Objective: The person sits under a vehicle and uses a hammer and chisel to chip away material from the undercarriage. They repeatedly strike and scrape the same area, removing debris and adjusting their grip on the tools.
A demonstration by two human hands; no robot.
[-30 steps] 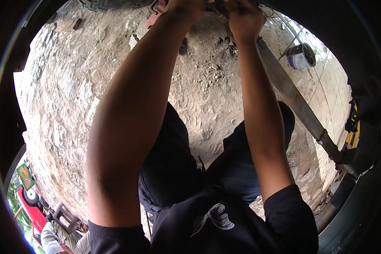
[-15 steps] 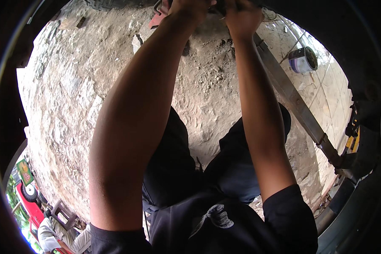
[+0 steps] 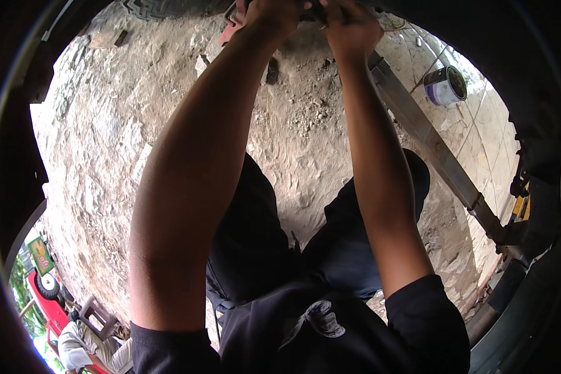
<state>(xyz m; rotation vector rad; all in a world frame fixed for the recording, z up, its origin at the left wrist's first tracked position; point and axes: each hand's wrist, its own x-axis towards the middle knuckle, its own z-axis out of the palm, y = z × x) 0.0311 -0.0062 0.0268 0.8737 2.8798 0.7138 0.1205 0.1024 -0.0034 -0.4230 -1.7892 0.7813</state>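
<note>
Head view, present entry: positions at the work?

At upper rim, close together: left hand (image 3: 274, 15) and right hand (image 3: 355, 28), with a dark part (image 3: 310, 17) between them, largely hidden. Forearms (image 3: 187, 168) stretched up over bent legs (image 3: 349, 246).

Grip on the left?

Partly cut off by the rim; cannot tell how far open, or whether closed round anything. Just beside it, to the left, a red piece (image 3: 227, 35).

And on the right?

Fingers bent inward, toward the dark part; cannot tell whether gripping it. Near the wrist, upper end of a long metal bar (image 3: 432, 143), slanting down to the right.

Surroundings?

Below, rough ground (image 3: 93, 156), with loose crumbs (image 3: 311, 113) between the forearms. Beyond the bar, a tin (image 3: 444, 87), banded white and purple. Upper left, a tyre (image 3: 149, 7) and a small block (image 3: 108, 39). Lower left, a red vehicle (image 3: 50, 310) and, near it, a person in pale clothing (image 3: 75, 346).
</note>
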